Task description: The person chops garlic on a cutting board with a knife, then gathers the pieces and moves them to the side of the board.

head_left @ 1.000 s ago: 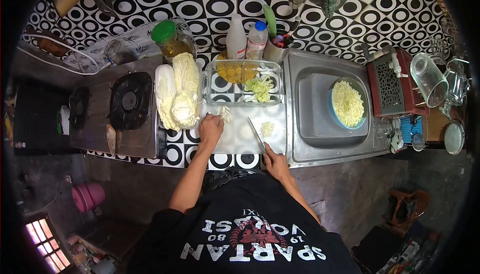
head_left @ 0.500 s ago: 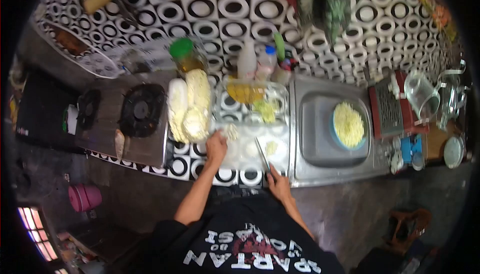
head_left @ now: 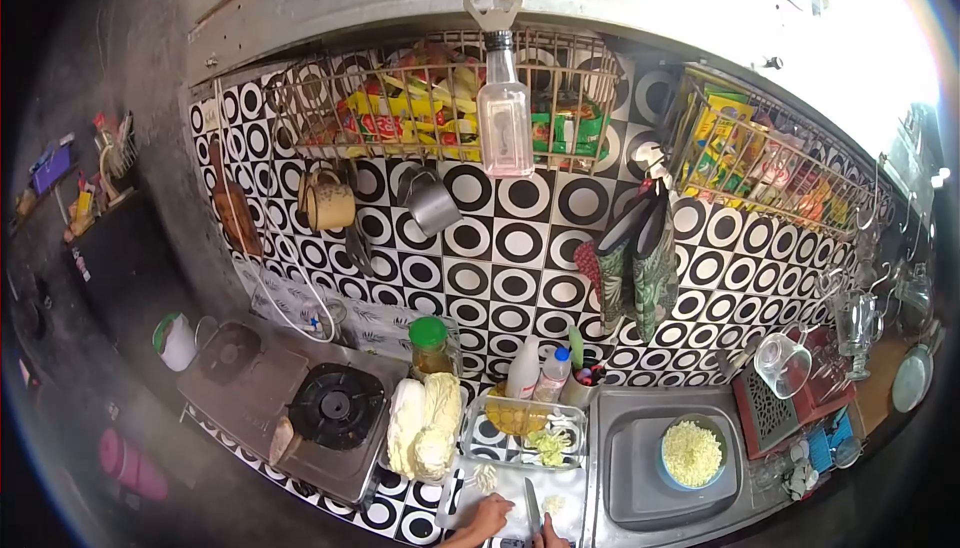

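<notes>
Left hand (head_left: 489, 514) palm-down, fingers bent; right hand (head_left: 549, 536) closed, lower.

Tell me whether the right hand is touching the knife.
Touching. The head view shows the right hand gripping the knife at its handle, below the blade.

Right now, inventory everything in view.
Board: one, whitish, counter
Knife: one, silver, over board
Cabbages: three, pale, counter
Glass dish: one, clear, behind board
Sink: one, grey, right
Bowl: one, blue, sink
Chopped cabbage: uncounted, pale, bowl
Stove: one, grey, left
Jar: one, green-lidded, behind cabbages
Bottles: two, white, clear, behind dish
Hanging bottle: one, clear, overhead
Baskets: two, rusty, wall
Mitts: two, green, wall
Left hand: one, board
Right hand: one, on knife
</notes>
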{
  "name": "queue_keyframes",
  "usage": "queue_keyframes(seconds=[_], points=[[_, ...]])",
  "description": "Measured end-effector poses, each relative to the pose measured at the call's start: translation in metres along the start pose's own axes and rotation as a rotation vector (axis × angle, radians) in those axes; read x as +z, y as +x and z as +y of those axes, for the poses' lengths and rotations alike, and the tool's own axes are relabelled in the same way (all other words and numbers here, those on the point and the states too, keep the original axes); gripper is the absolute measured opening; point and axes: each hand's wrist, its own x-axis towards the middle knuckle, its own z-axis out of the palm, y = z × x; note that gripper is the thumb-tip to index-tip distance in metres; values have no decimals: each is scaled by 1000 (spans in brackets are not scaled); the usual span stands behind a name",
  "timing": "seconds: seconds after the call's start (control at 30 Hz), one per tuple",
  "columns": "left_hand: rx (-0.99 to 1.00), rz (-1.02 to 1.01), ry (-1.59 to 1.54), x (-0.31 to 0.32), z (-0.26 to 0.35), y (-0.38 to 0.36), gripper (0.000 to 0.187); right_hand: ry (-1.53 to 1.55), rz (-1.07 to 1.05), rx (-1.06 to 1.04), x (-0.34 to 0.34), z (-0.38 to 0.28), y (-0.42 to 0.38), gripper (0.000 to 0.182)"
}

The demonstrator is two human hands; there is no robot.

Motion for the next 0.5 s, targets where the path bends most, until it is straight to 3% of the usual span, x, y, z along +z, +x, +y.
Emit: queue_keyframes(seconds=[0.03, 0.13, 0.2, 0.27, 0.43, 0.5], points=[[-25, -59, 52, 5, 1, -1, 20, -21, 50, -127, 1, 3, -2, 51], [23, -162, 119, 21, -10, -1, 19, -169, 69, -133, 1, -5, -6, 50], [92, -205, 130, 26, -11, -4, 18, -108, -21, -25, -2, -14, -11, 50], [-35, -173, 120, 10, 16, -3, 17, -82, 51, -63, 8, -1, -11, 50], [-20, -236, 116, 4, 16, 3, 19, -155, 79, 4, 14, -7, -17, 44], [-27, -251, 107, 3, 19, 4, 20, -185, 148, -106, 18, -6, -16, 37]])
